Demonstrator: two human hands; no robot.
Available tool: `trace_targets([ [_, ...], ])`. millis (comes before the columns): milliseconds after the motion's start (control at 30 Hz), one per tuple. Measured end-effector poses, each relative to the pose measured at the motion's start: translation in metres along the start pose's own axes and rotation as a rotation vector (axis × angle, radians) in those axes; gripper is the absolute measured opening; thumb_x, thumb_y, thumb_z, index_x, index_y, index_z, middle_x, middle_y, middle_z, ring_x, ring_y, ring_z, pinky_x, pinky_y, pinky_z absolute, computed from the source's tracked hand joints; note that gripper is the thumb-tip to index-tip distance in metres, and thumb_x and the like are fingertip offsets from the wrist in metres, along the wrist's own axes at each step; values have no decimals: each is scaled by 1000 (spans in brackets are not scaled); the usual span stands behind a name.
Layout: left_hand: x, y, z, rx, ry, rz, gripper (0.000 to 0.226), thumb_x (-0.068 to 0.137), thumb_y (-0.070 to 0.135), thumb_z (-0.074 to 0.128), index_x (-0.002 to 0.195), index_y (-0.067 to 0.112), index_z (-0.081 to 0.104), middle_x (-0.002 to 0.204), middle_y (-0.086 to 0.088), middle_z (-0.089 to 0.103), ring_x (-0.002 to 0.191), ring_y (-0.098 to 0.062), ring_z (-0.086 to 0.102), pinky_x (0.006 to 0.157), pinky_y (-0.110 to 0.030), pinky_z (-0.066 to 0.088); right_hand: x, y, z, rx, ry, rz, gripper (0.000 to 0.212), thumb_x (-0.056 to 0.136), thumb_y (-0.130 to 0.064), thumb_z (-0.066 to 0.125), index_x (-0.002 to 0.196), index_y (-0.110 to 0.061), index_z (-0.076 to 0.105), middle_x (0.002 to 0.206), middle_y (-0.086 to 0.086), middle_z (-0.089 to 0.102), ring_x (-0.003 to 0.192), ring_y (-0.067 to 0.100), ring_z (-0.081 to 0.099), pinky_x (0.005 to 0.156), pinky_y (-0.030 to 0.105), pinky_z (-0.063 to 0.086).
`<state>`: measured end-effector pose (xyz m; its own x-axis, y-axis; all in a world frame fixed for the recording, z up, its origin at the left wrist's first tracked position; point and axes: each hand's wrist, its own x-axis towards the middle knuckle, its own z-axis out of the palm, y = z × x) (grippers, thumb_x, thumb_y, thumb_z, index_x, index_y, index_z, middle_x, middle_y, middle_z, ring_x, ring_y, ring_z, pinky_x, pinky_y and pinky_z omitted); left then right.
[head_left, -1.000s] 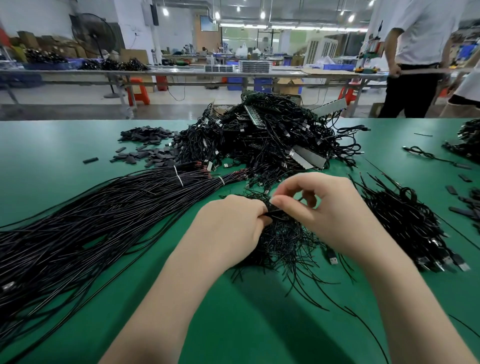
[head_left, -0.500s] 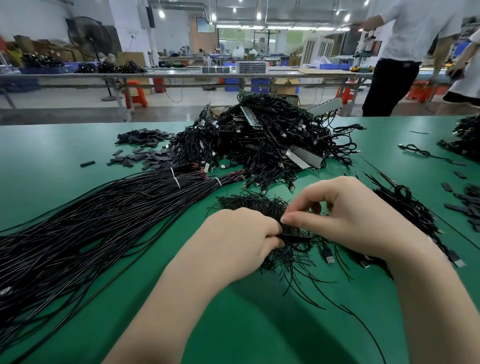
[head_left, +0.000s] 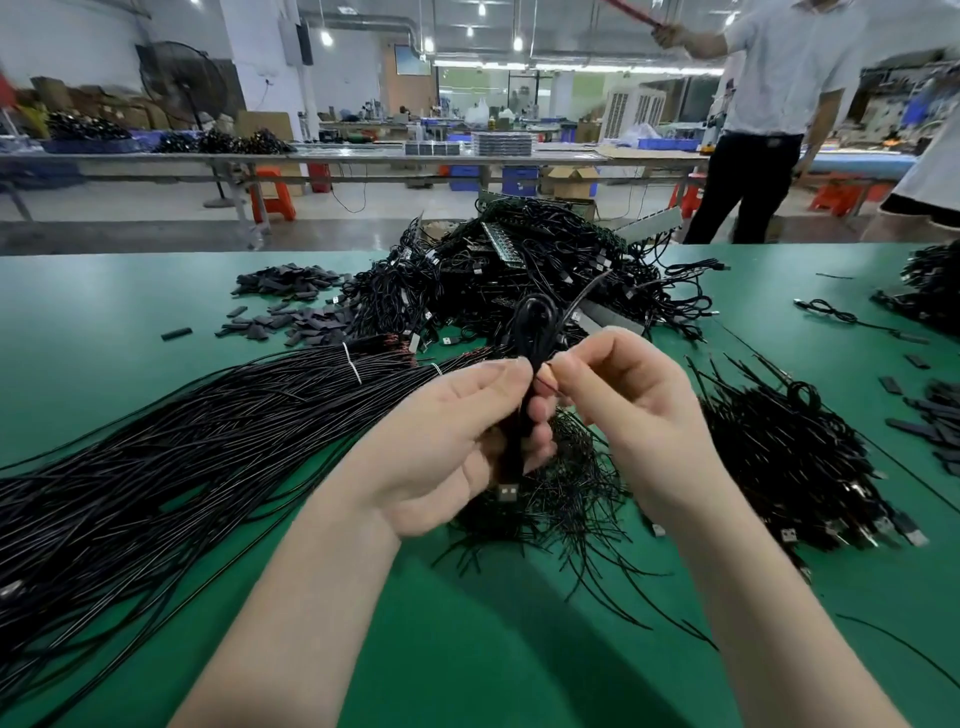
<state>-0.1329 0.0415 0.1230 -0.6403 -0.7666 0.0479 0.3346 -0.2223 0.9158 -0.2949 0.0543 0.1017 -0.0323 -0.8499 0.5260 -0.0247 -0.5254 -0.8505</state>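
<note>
Black coiled cable (head_left: 534, 325) held upright above green surface (head_left: 114, 306), USB plug hanging at bottom. Left hand (head_left: 441, 441) fingers clamped round bundle. Right hand (head_left: 631, 402) fingers pinched together on thin wire (head_left: 546, 383) just beside coil. Tangled cable pile (head_left: 519, 265) behind.

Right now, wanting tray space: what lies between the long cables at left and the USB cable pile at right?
In the head view, a heap of short thin black wires lies on the green table.
</note>
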Motion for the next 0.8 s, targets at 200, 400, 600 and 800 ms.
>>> trace_targets([
  [200,11,-12,3,59,304,61,30,98,21,53,77,15,74,62,4,57,53,-7,55,66,-25,58,-2,0,10,-679,158,-302,13,89,-14,62,77,-11,62,73,-8,62,72,5,52,65,9,34],
  [400,14,-13,0,134,415,171,14,97,14,57,91,9,69,60,3,61,55,-7,59,61,-21,56,-2,7,11,-779,147,-363,12,90,-12,61,80,-8,61,75,-3,59,73,11,51,65,19,40],
  [600,14,-10,-6,-22,394,99,13,93,13,60,97,4,68,61,-1,62,53,-10,59,60,-23,57,-2,9,8,-867,87,-411,7,89,-14,62,94,-11,65,86,-9,59,79,4,48,70,18,41],
  [800,15,-12,-6,-89,365,42,13,89,11,63,82,7,73,60,-4,62,51,-14,60,60,-27,58,0,7,0,-1112,91,-558,18,91,-23,59,90,-8,69,82,4,67,75,29,63,65,37,51],
])
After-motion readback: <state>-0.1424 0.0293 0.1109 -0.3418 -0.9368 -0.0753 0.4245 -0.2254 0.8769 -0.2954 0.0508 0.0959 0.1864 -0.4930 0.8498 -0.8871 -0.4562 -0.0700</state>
